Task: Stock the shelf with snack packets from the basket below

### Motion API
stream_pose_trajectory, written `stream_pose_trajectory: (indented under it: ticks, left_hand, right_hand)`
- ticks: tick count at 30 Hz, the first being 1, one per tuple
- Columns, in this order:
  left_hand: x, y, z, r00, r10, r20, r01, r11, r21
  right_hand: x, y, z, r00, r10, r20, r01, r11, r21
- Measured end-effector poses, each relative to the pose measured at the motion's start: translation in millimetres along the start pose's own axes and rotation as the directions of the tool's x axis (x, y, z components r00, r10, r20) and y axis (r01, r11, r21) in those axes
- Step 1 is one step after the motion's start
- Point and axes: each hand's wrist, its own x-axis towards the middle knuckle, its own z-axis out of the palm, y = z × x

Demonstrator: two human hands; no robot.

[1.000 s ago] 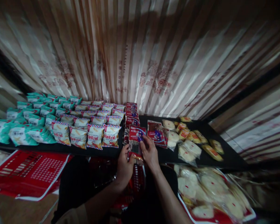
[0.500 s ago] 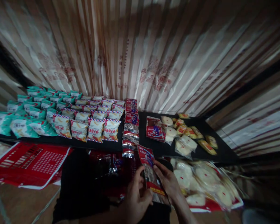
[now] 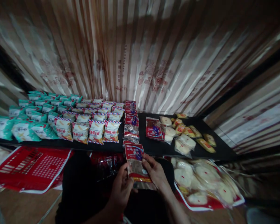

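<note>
Between my two hands is a red snack packet (image 3: 136, 165) with a clear lower window and a yellow strip near its bottom edge. My left hand (image 3: 122, 185) pinches its left edge, and my right hand (image 3: 155, 172) grips its right edge. The packet's top overlaps the front end of a column of matching red packets (image 3: 131, 120) on the black shelf. To the right, a small pile of the same red packets (image 3: 154, 128) lies flat beside round white items in clear wrap (image 3: 170, 133).
Left on the shelf (image 3: 140, 149) stand rows of white-and-orange snack bags (image 3: 96, 131) and teal bags (image 3: 24, 129). Yellow packets (image 3: 189, 131) lie at the right. Below are a red bag (image 3: 32, 168) and a bag of wrapped white rounds (image 3: 205, 179). A striped curtain (image 3: 130, 56) hangs behind.
Both hands have moved left and upward with the red packet. Its top now reaches the front of the packet column, and it sits less tilted.
</note>
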Motion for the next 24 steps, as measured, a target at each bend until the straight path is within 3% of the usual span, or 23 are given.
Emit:
stream_pose_trajectory:
  ticks: [7, 14, 24]
  left_hand:
    - [12, 16, 2, 0.999, -0.002, -0.040, 0.005, 0.998, 0.056]
    - [15, 45, 15, 0.998, -0.020, -0.058, 0.021, 1.000, 0.020]
    - [22, 13, 5, 0.983, -0.030, -0.183, 0.018, 0.998, -0.066]
  right_hand:
    - [1, -5, 10, 0.985, 0.157, 0.075, -0.167, 0.974, 0.150]
    - [7, -10, 11, 0.985, 0.166, 0.049, -0.173, 0.955, 0.241]
    - [8, -12, 2, 0.985, 0.172, 0.027, -0.174, 0.953, 0.248]
